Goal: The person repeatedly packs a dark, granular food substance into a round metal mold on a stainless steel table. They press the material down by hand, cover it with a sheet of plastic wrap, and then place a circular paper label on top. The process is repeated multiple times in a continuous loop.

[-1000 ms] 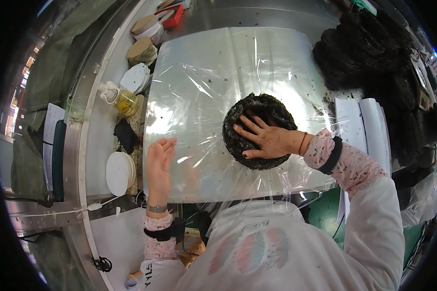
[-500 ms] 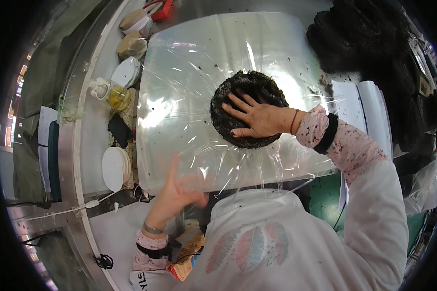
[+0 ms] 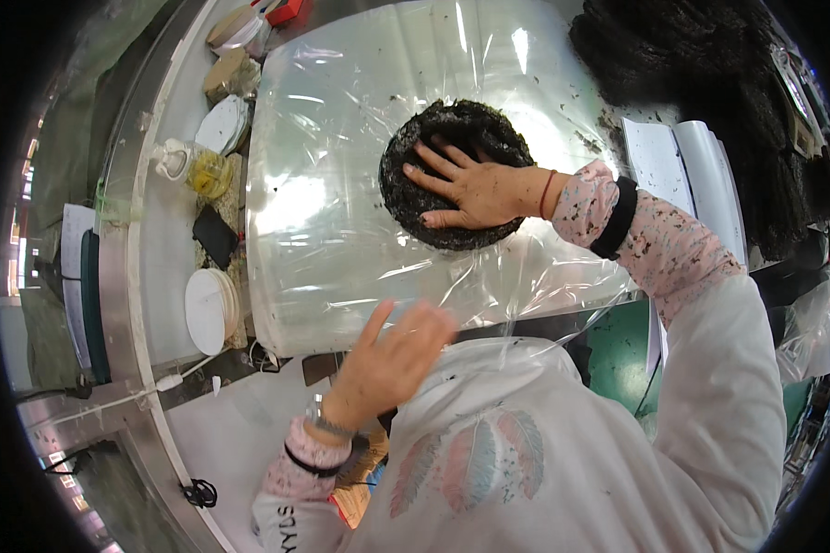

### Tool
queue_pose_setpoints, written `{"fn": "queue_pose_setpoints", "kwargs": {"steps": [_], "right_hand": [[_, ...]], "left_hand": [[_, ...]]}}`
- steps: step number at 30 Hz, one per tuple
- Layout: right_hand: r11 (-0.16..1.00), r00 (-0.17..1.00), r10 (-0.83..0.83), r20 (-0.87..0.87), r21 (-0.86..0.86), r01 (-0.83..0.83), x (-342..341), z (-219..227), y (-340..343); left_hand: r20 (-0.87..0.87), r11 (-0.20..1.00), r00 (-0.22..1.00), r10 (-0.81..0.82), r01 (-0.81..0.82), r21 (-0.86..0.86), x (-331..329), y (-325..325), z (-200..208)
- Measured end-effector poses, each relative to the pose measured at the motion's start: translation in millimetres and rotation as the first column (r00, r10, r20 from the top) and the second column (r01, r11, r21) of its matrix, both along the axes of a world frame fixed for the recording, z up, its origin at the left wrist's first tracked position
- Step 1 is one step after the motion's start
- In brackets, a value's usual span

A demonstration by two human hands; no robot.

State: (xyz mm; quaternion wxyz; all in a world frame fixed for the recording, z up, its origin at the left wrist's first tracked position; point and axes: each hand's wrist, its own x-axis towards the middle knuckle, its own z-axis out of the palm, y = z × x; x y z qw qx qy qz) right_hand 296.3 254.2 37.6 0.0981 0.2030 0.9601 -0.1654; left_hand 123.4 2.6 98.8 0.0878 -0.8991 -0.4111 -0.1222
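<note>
A round, dark cake of seaweed-like stuff (image 3: 399,184) with a ragged edge lies on a pale board (image 3: 341,240) covered in clear plastic film (image 3: 341,134). My right hand (image 3: 480,191) rests flat on the cake's middle, palm down, fingers spread and pointing left; the part under the palm is hidden. My left hand (image 3: 385,364) hovers by the board's front edge with nothing visible in it. Its fingers stretch away from me, somewhat blurred by motion. Creases in the film run from the cake toward the front edge.
A large dark heap (image 3: 682,64) of similar stuff sits at the far right, beside white sheets (image 3: 659,166). Along the left stand a bottle of yellow liquid (image 3: 208,173), a black flat object (image 3: 215,236) and white round discs (image 3: 207,309).
My left hand has moved right and slightly up, closer to the film's front edge. My right hand stays on the dark cake. The whole view has shifted a little.
</note>
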Motion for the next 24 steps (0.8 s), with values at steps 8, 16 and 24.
{"fn": "queue_pose_setpoints", "kwargs": {"steps": [8,16,24], "right_hand": [[0.989,0.995,0.068,-0.076,0.138,-0.057,22.0,-12.0,-8.7],[0.999,0.985,0.046,-0.164,0.010,-0.045,52.2,4.6,-57.9],[0.946,0.939,0.259,-0.227,-0.137,-0.294,58.4,47.8,-39.8]], "left_hand": [[0.271,0.857,0.954,-0.130,0.246,-0.452,22.6,-9.6,1.1],[0.924,0.932,0.145,0.352,0.034,-0.361,54.4,59.6,-45.7],[0.488,0.902,0.761,0.427,-0.318,-0.293,54.4,111.1,-36.4]]}}
